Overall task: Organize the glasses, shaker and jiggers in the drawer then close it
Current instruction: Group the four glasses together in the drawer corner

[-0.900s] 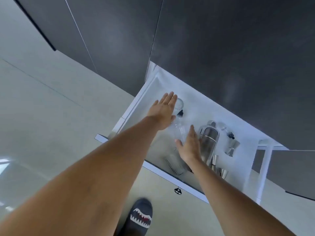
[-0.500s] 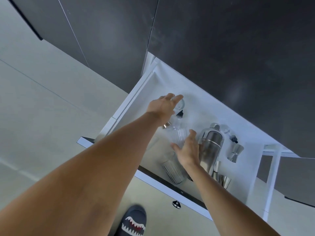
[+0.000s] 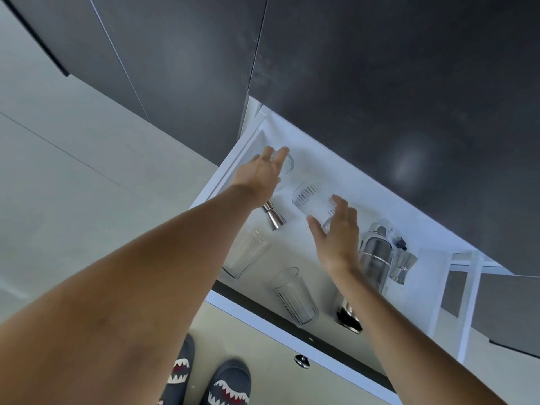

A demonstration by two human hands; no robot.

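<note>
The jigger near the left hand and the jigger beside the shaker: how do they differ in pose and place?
The left jigger lies on its side on the drawer floor, while the right jigger seems to stand upright. The left jigger is just below the left hand, far from the shaker; the right jigger sits close beside the shaker, near the drawer's right wall. Neither is held. Both are shiny metal with an hourglass shape.

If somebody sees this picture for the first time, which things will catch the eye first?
Two bare arms reach into an open white drawer: the left hand grips a clear glass near its back corner, and the right hand holds a ribbed glass at mid-drawer. A shiny metal cocktail shaker stands just right of that hand, and shark-mouth slippers show below on the floor.
</note>
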